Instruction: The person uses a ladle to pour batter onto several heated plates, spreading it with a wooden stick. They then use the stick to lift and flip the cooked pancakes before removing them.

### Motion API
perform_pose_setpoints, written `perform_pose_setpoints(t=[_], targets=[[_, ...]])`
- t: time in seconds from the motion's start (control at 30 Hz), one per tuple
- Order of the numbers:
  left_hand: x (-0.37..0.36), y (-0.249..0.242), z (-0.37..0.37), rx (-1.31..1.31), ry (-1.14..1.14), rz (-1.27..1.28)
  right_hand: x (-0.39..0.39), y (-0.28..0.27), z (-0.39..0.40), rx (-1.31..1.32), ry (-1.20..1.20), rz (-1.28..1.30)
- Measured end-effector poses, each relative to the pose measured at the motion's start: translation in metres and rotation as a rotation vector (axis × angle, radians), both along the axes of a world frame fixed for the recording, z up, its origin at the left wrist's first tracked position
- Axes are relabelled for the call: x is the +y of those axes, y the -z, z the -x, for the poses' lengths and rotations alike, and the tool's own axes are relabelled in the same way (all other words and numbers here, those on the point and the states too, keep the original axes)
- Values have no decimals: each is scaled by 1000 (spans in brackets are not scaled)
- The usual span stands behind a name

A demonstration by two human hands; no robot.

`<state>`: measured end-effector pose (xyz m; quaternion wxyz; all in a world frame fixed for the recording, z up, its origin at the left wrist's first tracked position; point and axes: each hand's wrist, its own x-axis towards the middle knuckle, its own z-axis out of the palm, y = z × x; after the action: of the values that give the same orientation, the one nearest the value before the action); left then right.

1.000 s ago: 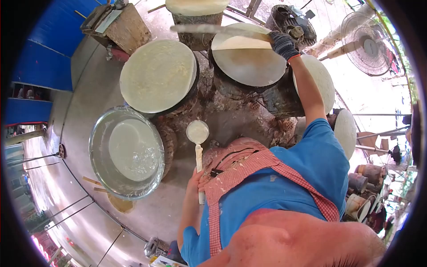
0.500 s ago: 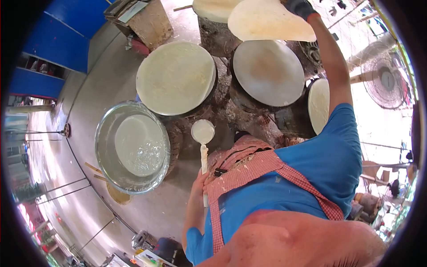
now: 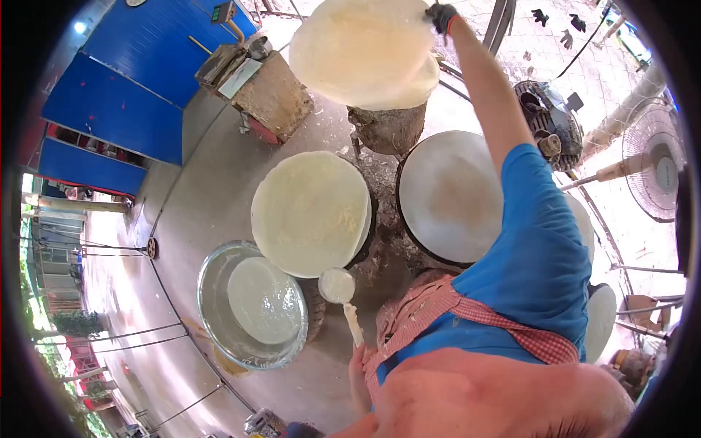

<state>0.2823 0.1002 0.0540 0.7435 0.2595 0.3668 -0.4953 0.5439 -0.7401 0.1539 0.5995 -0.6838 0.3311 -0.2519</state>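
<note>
Beside the basin (image 3: pixel 216 308), ladle (image 3: pixel 350 312) aslant, cup (image 3: pixel 336 285) forward-left.

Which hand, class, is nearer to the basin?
Left. The left hand, holding the ladle, is right of the basin; the gloved right hand is farther forward, by the pale sheet.

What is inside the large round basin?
The basin holds a pool of glossy, whitish liquid. That liquid covers the bottom, so its depth and anything lying beneath cannot be seen.
</note>
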Motion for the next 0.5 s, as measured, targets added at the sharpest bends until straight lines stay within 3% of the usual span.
perform_pose_setpoints(t=[0.03, 0.1, 0.17, 0.23, 0.3, 0.37, 0.43, 0.47, 0.5], targets=[[-1, -3, 2, 23, -27, 12, 42, 11, 2, 24, 86, -10], [-3, -9, 3, 56, -72, 29, 72, 58, 0, -237, 350, -279], [-5, -17, 5, 94, -114, 33, 16, 180, -30, 115, 314, -8], [-12, -25, 4, 116, -146, 39, 65, 197, -16, -205, 695, -518], [-17, -30, 0, 129, -166, 46, 88, 219, -9, 31, 806, -468], [-21, -33, -5, 136, -183, 61, 93, 233, -4, 97, 805, -517], [-23, -30, -11, 135, -202, 100, 82, 260, -6, 116, 829, -436], [-23, -30, -13, 127, -218, 124, 92, 238, 8, 472, 802, -62], [-22, -27, -13, 123, -237, 157, 95, 233, 18, 572, 761, 11]])
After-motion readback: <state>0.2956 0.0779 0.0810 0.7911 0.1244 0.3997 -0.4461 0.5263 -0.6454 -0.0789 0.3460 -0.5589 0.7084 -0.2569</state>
